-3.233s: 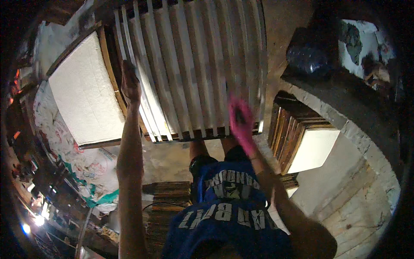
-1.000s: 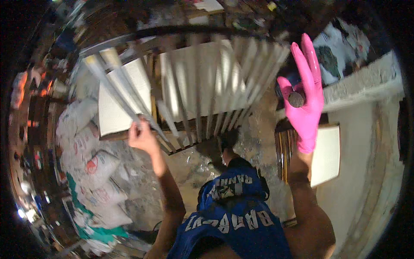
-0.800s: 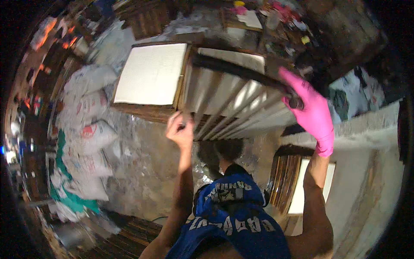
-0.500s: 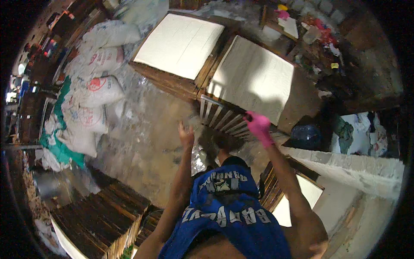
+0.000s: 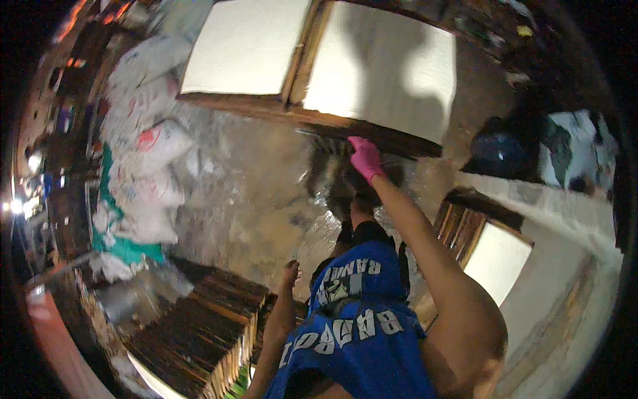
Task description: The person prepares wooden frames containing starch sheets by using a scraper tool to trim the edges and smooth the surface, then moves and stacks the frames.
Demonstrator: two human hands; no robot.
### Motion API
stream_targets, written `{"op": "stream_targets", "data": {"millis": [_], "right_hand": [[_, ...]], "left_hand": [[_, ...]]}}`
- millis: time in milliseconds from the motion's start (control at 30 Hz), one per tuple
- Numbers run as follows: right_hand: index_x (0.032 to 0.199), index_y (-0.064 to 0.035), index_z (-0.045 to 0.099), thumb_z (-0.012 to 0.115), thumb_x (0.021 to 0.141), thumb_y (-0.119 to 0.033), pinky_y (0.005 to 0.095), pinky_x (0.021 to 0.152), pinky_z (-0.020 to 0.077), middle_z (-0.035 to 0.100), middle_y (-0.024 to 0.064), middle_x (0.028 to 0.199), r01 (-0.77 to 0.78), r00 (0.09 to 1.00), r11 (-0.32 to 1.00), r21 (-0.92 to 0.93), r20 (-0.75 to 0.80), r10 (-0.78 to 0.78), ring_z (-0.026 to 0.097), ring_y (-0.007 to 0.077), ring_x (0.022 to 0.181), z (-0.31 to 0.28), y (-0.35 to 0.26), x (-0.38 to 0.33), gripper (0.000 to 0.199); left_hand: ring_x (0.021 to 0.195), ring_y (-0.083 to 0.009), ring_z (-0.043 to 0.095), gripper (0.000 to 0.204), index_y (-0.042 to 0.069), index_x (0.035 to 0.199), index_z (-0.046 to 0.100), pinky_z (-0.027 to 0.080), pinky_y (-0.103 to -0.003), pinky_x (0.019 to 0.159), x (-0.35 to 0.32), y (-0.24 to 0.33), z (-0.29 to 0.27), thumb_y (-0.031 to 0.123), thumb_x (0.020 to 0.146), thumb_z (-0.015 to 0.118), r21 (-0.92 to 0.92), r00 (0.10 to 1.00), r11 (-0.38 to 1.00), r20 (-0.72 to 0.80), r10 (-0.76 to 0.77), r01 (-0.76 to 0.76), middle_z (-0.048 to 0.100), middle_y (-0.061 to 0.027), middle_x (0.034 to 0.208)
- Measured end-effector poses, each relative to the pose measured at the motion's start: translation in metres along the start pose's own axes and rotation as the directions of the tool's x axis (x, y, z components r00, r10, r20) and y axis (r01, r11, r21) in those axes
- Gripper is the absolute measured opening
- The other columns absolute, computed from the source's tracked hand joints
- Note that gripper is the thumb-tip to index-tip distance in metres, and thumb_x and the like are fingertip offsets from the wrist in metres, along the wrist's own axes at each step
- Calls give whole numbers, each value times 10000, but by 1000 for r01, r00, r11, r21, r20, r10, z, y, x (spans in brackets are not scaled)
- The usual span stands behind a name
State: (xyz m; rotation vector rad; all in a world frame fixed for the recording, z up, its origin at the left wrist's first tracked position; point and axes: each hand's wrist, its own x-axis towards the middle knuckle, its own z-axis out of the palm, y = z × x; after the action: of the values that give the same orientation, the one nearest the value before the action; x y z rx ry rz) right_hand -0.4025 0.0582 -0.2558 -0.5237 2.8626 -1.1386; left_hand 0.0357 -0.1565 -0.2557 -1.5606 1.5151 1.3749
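Observation:
My right hand [image 5: 365,158], in a pink glove, is closed at the near edge of a wooden stack. Its grip is on a comb-like metal rack [image 5: 323,147] with several parallel bars, now blurred and mostly in shadow. Just beyond the glove lies a large white square slab [image 5: 372,73] on a wooden frame, with my shadow over it. A second white slab [image 5: 246,46] adjoins it on the left. Low beside my body, my bare left hand [image 5: 290,274] holds nothing I can see; its fingers are loosely bent and a little apart.
White sacks [image 5: 156,166] lie piled at the left on green sheeting [image 5: 133,247]. A stack of dark wooden boards [image 5: 199,326] stands near left. At right are a low concrete wall [image 5: 558,213], a dark round container [image 5: 495,149] and another board stack [image 5: 458,226]. The floor [image 5: 232,193] is wet.
My right hand has moved left with the rack, which has swung from plain view into shadow by the stack. My left hand has dropped back toward my body. The view has shifted and turned.

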Motion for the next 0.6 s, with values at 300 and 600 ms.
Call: {"op": "stream_targets", "data": {"millis": [300,600], "right_hand": [[985,-101,672,572,825,-297,450,748,520,685,161,885,-624,764,780,-48,171,622,665,328,850,-119,137,-297,272],[895,-63,652,605,896,-278,353,410,478,628,88,688,-892,-87,-342,297,628,773,632,242,540,-188,240,-610,220]], "left_hand": [[880,-281,657,358,-4,964,658,496,-430,746,143,127,80,314,915,502,243,694,653,326,641,-717,674,-185,908],[1024,-300,644,377,99,1240,598,504,-391,856,34,273,282,248,893,589,263,295,153,677,674,-953,681,-156,1087]]}}
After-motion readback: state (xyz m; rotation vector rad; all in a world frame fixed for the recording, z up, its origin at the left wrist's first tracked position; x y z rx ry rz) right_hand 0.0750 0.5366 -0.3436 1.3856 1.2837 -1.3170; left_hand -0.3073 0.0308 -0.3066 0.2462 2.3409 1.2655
